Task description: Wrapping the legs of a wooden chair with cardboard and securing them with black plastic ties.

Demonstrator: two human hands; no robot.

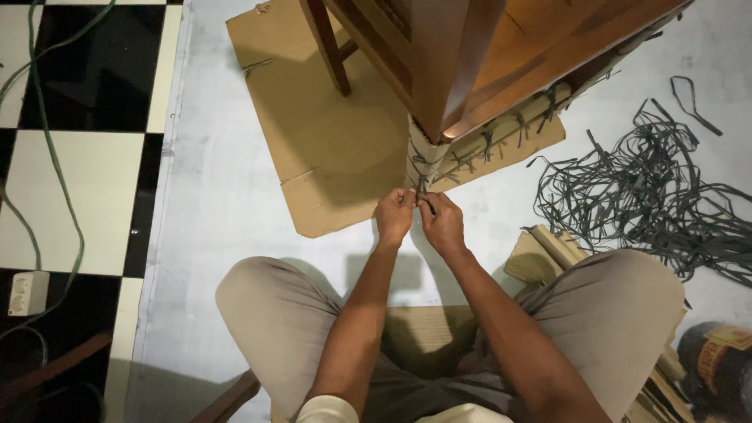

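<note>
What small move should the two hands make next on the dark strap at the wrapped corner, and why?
Probably pull the two strap ends apart to tighten the knot. The left hand and right hand both pinch the dark strap where it crosses the cardboard padding on the wooden furniture. Other ties along the edge already look tightened.

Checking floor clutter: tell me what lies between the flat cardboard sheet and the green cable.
In the head view, only bare pale floor separates the cardboard sheet from the green cable.
</note>
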